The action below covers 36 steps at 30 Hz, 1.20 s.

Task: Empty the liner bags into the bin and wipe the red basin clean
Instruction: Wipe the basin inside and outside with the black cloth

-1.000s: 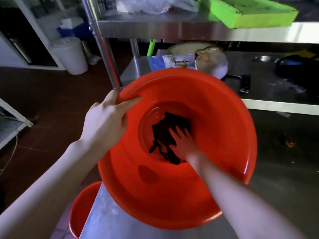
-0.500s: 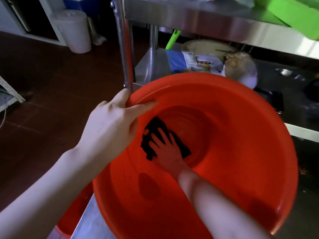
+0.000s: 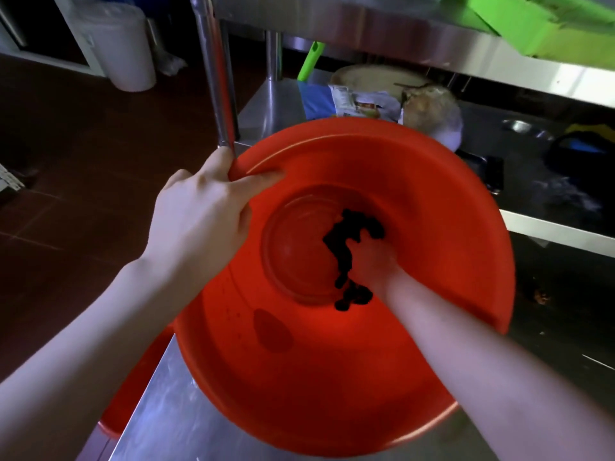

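Under my right hand point(image 3: 372, 261), whose fingers I cannot tell flat from curled, the dark cloth point(image 3: 342, 241) has swept away from my left hand point(image 3: 203, 211), clamped on the rim of the red basin point(image 3: 432, 194), so wiping is advancing.

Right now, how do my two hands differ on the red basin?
The left hand grips the red basin at its rim, thumb inside; the right hand reaches deep inside, on the dark cloth. The left hand looks sharp, the right hand blurred. Both are bare.

Left grip point(image 3: 199, 217) curled (right grip point(image 3: 374, 261) blurred)
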### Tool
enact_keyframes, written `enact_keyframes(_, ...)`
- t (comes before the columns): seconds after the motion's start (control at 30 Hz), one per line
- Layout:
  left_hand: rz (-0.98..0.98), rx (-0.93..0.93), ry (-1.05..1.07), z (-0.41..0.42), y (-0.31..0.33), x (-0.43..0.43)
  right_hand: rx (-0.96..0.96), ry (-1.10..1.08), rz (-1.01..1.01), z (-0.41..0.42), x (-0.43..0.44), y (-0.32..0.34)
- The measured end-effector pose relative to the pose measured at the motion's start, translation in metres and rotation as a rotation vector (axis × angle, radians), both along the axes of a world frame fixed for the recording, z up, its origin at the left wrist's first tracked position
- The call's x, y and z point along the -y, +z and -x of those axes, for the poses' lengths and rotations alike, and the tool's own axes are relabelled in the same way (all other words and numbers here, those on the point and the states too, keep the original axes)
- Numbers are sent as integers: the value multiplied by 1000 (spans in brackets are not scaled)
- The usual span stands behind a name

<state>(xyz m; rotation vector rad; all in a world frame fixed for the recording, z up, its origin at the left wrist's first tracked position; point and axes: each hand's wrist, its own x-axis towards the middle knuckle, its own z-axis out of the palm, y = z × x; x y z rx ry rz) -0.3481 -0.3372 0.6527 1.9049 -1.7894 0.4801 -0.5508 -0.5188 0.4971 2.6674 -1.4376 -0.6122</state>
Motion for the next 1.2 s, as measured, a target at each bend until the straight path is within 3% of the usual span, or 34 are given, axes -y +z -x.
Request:
enact_keyframes(0.1,4,-9,3,-2,-1,-1,-189,191,-49,3,-14,-3)
enact_keyframes(0.2,15,-20,12,-3,-1,-3,-219,213,-97,-5,-37,-16)
enact_keyframes(0.33,18,-20,16,-1,-2,-6,80,296,-381,-45,-74,-34)
enact_keyframes(0.47,-12,-43,81,-1,-3,-14,509,42,-564,-93,-93,-30)
enact_keyframes(0.53,-24,-46,101,2,-3,-17,548,-72,-584,-98,-98,-31)
enact_keyframes(0.63,-27,-29,108,8,-2,-19,430,-57,-620,-81,-103,-32)
enact_keyframes(0.7,-29,-26,107,9,0,-19,261,28,-588,-60,-97,-33)
enact_keyframes(0.8,-35,-36,113,12,-1,-20,-81,-2,-322,-27,-74,-25)
enact_keyframes(0.87,-42,-75,125,18,-5,-24,-201,-44,-158,-10,-54,-13)
enact_keyframes(0.97,-50,-140,133,26,-12,-27,-115,-120,-35,7,-19,2)
enact_keyframes(1.1,-52,-153,133,23,-13,-28,-74,39,137,4,16,18)
enact_keyframes(1.2,-48,-155,143,26,-13,-26,78,142,111,-21,27,18)
